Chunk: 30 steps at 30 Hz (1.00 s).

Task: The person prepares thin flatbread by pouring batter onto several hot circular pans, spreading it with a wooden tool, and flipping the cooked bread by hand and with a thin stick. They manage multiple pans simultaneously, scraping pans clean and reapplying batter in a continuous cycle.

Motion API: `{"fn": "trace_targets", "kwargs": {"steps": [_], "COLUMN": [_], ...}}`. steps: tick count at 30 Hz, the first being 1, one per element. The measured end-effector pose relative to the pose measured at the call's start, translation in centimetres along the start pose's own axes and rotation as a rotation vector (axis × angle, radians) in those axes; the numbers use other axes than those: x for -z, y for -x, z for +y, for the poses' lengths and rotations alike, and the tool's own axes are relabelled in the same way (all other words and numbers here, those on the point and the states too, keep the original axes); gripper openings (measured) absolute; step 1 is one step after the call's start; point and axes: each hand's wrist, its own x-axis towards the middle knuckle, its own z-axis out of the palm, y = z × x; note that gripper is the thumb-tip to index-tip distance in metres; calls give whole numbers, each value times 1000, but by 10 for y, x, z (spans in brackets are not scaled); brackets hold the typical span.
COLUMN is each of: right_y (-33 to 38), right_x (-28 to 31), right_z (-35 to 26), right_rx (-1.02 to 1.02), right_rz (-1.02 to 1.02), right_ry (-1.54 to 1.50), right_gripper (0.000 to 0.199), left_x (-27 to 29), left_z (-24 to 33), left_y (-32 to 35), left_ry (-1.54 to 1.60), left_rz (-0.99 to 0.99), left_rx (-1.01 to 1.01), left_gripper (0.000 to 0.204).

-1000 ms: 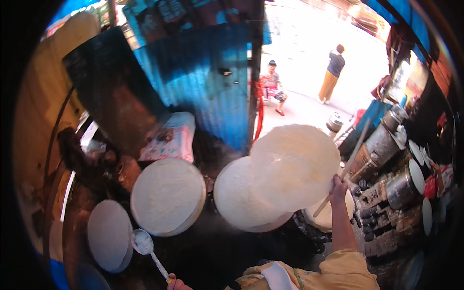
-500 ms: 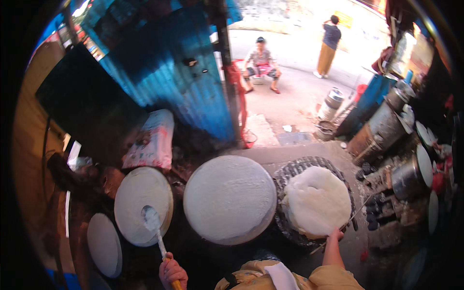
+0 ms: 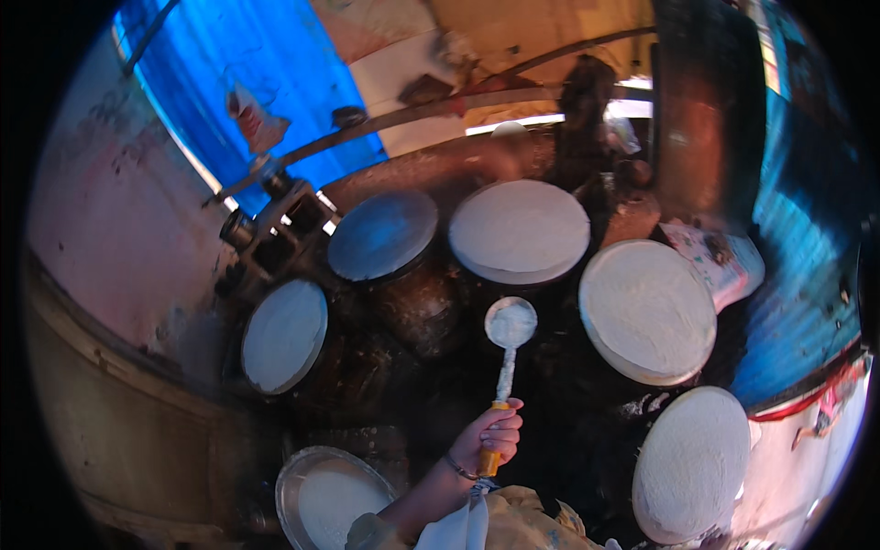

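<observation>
My left hand (image 3: 495,434) grips the orange handle of a ladle (image 3: 511,323). Its round bowl and shank are coated in wet white batter, and it hangs over the dark gap between several round flat griddles. Ahead of it lies a griddle with a white layer on top (image 3: 519,229). To the right is another white-coated griddle (image 3: 647,312), with one more (image 3: 694,463) nearer me. Two others, a bluish-grey one (image 3: 383,236) and a pale one (image 3: 284,335), stand to the left. Beside my left forearm sits a basin (image 3: 288,490) holding white batter. My right hand is out of view.
Behind the griddles runs a curved bar (image 3: 426,112) along a wall of blue and brown panels. Stacked bricks or blocks (image 3: 280,243) stand at the far left. A white printed sack (image 3: 724,261) leans by blue corrugated sheeting (image 3: 797,302) on the right.
My view has swung left, away from the street opening. The ladle has left the griddle where its bowl was resting and is now held in the air. My right hand has gone out of view.
</observation>
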Motion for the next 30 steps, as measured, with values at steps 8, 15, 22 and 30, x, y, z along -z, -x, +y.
{"fn": "trace_targets", "kwargs": {"steps": [8,15,22,30], "right_y": [347,580,710,811], "right_x": [-268,-340,-416,-413], "right_z": [14,58,170,199], "right_rx": [-96,-84,-116,754], "right_rz": [-1110,-1924,-1746,-1974], "right_ry": [82,506,419,-17], "right_gripper": [11,37,23,18], "left_x": [14,19,16,-7], "left_z": [107,169,180,204], "left_y": [116,209,233,210], "left_ry": [92,44,243,267], "left_rz": [-74,-89,-66,-146], "left_rx": [-401,-748,-922,-1078], "left_gripper": [19,19,23,19]}}
